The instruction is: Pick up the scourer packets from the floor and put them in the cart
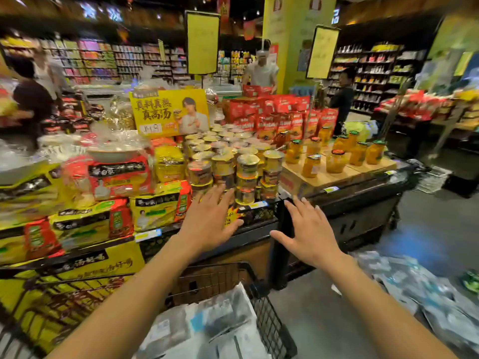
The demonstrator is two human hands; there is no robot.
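Both hands empty, fingers spread, palms down, held out over the aisle in front of the display stand. Left hand (210, 218) sits above the cart's far rim; right hand (308, 229) is just beside it, apart, not touching anything.

Cart (269, 322): black wire mesh basket, rim rounded at the far corner. Inside it a loose heap of scourer packets (207, 325), flat rectangular pouches in glossy clear/white film with grey-blue print, lying overlapped at mixed angles. One at the far right corner of the cart leans tilted against the mesh, long axis running up towards the rim. Print too blurred to read.

More packets on the floor (420, 294), right of the cart, under the right forearm: same flat crinkly film pouches, spread in an overlapping sheet along the grey smooth floor (324, 314), running from near the stand's base out to the frame's right edge. Individual orientation is mixed; motion blur hides the edges.

Display stand (344, 216) ahead: black perforated plastic base, carrying soft noodle multipacks (116, 177), stacked cylindrical noodle cups (246, 167), and glass jars of yellow fruit (334, 161) on cardboard boxes.
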